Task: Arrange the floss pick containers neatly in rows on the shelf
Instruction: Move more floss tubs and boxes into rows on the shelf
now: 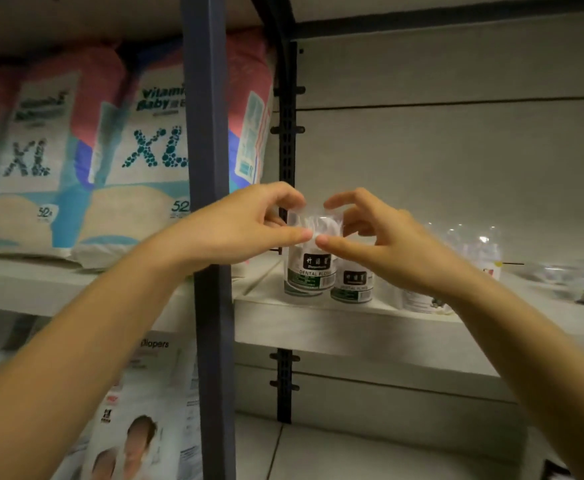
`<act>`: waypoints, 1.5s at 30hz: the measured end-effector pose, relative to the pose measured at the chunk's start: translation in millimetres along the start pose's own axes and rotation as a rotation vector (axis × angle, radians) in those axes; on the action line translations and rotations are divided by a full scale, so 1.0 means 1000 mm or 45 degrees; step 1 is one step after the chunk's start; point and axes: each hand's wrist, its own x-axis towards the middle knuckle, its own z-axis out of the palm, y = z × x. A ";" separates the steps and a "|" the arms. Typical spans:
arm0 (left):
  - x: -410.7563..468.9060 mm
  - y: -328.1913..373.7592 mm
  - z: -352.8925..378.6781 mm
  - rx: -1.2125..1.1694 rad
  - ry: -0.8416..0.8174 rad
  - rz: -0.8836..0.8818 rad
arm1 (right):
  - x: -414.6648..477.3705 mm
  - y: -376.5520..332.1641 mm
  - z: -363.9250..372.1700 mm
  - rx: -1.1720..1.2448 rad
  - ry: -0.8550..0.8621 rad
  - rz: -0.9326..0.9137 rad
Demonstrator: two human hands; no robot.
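Pinching the floss container (313, 268) with left hand (245, 223) and right hand (384, 244), probably to square it beside the neighbour container (352, 285).

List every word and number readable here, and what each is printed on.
"Vitami" and "Baby": pink and white diaper pack, cut by the dark blue post.
"XL": that pack and the blurred pack left of it.
"52": low on both packs.
"DENTAL FLOS": clear plastic floss pick container, green label.
"Diapers": white diaper pack below.
Black logo panels and small print: too blurred.
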 end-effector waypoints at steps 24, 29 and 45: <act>0.029 -0.026 0.009 0.666 -0.267 0.173 | 0.020 -0.004 0.033 -0.781 -0.060 0.110; 0.026 -0.025 0.014 0.692 -0.286 0.132 | 0.021 -0.003 0.036 -0.900 -0.108 0.080; 0.041 -0.010 0.018 0.753 -0.430 0.031 | 0.037 0.014 -0.013 -0.801 -0.401 0.289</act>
